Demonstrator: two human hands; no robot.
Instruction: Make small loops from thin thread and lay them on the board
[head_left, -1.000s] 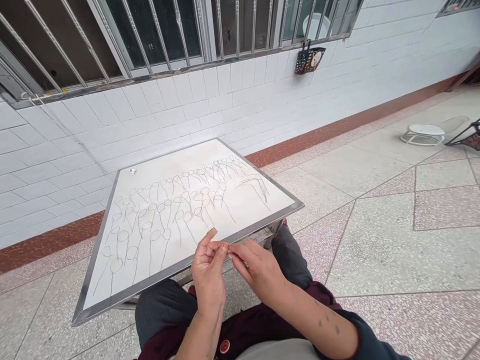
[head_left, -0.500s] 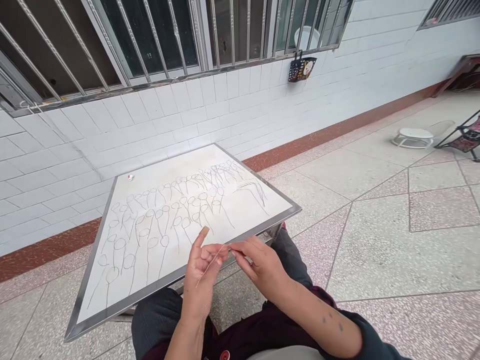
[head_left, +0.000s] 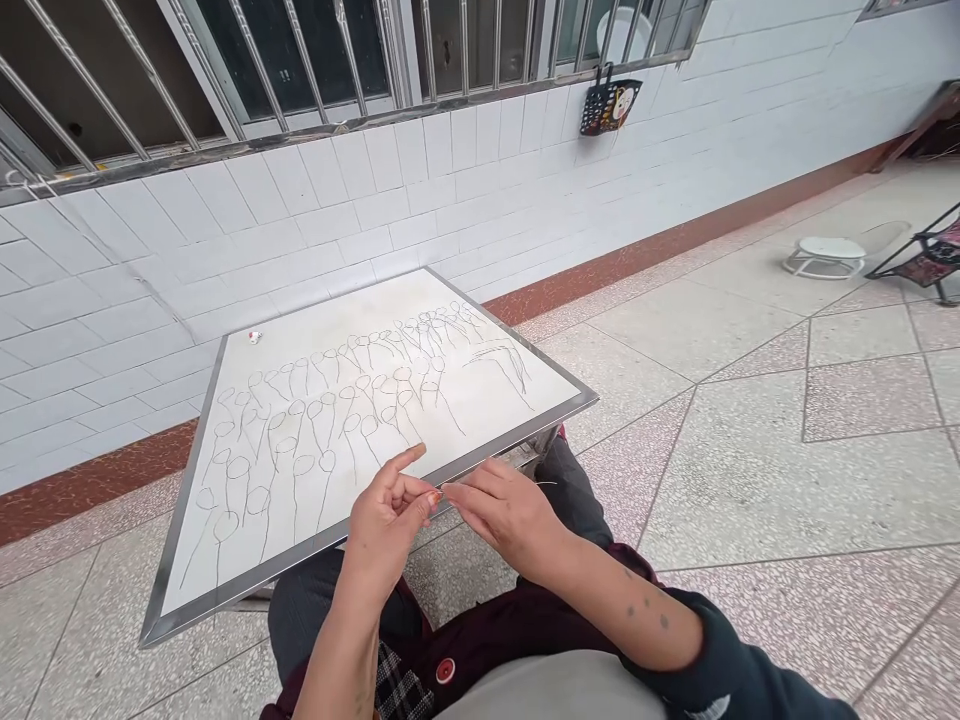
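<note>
My left hand (head_left: 388, 515) and my right hand (head_left: 510, 515) meet fingertip to fingertip just over the near edge of a white table (head_left: 330, 312). Both are closed in a pinch on a thin wire (head_left: 549, 484), whose light end sticks out beyond the right hand; most of it is hidden by the fingers. The left index finger points up and away from the pinch. Rows of wires bent into loops with long tails, among them a looped wire (head_left: 226, 526), cover the tabletop. Loose bent wires (head_left: 514, 362) lie at its right.
A small red and white object (head_left: 255, 337) lies at the table's far left corner. Behind is a white tiled wall (head_left: 375, 215) with barred windows and a hanging black basket (head_left: 609, 106). A low white stool (head_left: 829, 254) and a folding chair (head_left: 930, 262) stand right.
The wire, which slanted across my left palm, now sticks out to the right of my right hand. My left hand has turned and its fingers have closed nearer the right fingertips. The view tilted down slightly.
</note>
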